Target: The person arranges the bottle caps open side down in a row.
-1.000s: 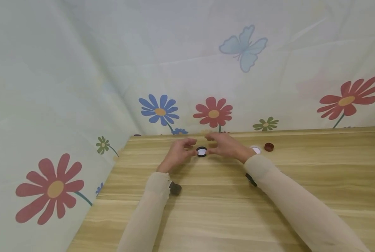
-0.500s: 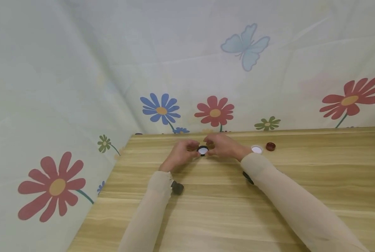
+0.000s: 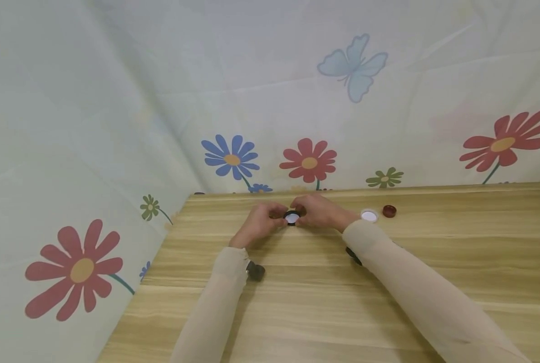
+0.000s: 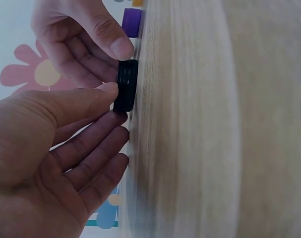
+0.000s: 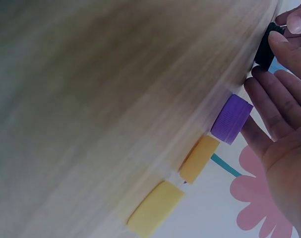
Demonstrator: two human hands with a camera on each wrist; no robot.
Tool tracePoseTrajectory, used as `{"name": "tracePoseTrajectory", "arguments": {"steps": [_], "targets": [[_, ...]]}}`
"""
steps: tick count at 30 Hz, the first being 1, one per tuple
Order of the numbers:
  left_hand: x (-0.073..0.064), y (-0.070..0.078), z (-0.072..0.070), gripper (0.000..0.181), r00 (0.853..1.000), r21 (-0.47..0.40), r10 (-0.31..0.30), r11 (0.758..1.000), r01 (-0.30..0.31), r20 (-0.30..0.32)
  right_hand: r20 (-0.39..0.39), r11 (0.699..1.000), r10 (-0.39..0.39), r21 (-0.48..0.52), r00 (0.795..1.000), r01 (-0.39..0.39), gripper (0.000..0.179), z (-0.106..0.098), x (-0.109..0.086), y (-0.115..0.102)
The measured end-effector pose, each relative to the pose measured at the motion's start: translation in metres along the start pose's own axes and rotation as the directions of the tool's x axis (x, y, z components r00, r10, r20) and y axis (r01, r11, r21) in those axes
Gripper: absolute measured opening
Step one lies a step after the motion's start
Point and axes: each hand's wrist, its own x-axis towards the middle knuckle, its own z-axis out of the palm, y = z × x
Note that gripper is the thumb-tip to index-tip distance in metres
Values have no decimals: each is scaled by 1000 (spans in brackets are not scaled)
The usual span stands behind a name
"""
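A black ridged bottle cap [image 4: 126, 87] stands on the wooden tabletop between my two hands, its pale inside facing up in the head view. My left hand [image 3: 259, 223] pinches it from the left, thumb on the near side and index finger behind. From the right, my right hand [image 3: 319, 212] holds the opposite side with thumb and index finger. The other fingers of both hands spread loosely behind the cap. Close beside the right fingers, in the right wrist view, is a purple ridged cap [image 5: 231, 119]; the right hand hides it in the head view.
Beyond the purple cap, the right wrist view shows an orange cap [image 5: 199, 158] and a yellow one [image 5: 155, 209]. Right of my hands lie a white disc-like cap [image 3: 369, 216] and a dark red cap [image 3: 389, 211]. A flower-printed cloth [image 3: 260, 101] rises behind the table's back edge.
My right hand has shifted slightly left and both hands have closed in on the black cap. More of the white cap shows beside my right wrist.
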Motion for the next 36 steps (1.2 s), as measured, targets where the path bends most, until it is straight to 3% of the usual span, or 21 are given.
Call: {"name": "tracePoseTrajectory", "arguments": {"steps": [16, 29, 36], "targets": [[-4, 10, -4, 30, 998, -113, 49, 992, -52, -25, -90, 998, 4, 55, 996, 1, 31, -6, -10, -7], [-21, 20, -14, 26, 989, -86, 120, 988, -127, -88, -225, 995, -64, 63, 972, 81, 23, -4, -25, -14], [-26, 23, -18, 25, 984, -90, 142, 984, -152, -104, -258, 994, -4, 102, 966, 32, 22, -2, -33, -22]]}}
